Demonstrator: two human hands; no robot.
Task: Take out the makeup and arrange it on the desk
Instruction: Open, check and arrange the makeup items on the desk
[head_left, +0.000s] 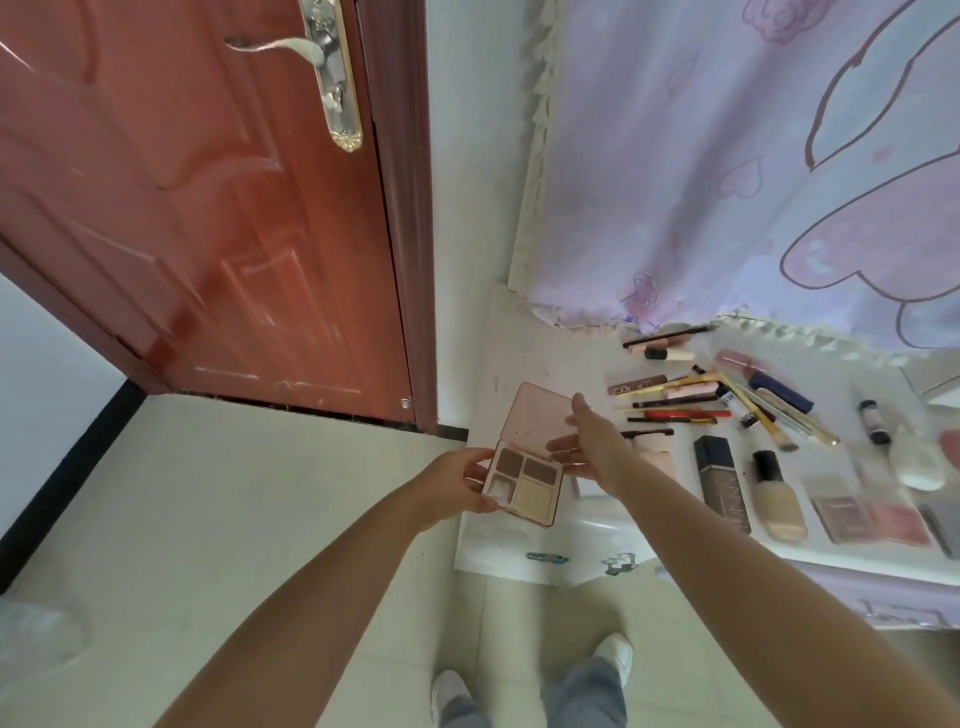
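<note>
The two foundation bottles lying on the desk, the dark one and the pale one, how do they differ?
The dark bottle is squared and navy-black all over, with lettering down its side; the pale bottle shows beige liquid under a black cap. The dark bottle lies nearer the open palette held in both hands; the pale bottle lies beside the blush compacts. Both lie flat on the white desk, side by side, caps pointing away.

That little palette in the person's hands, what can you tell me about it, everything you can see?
The palette is a small pink compact, plastic by its look, held open with its translucent pink lid tilted up and away. The base holds four pans: two brown, one pale cream, one whitish. The left hand grips its left edge; the right hand touches it at the hinge, fingers straight. It hangs in the air beside the white desk, not resting on it.
</note>
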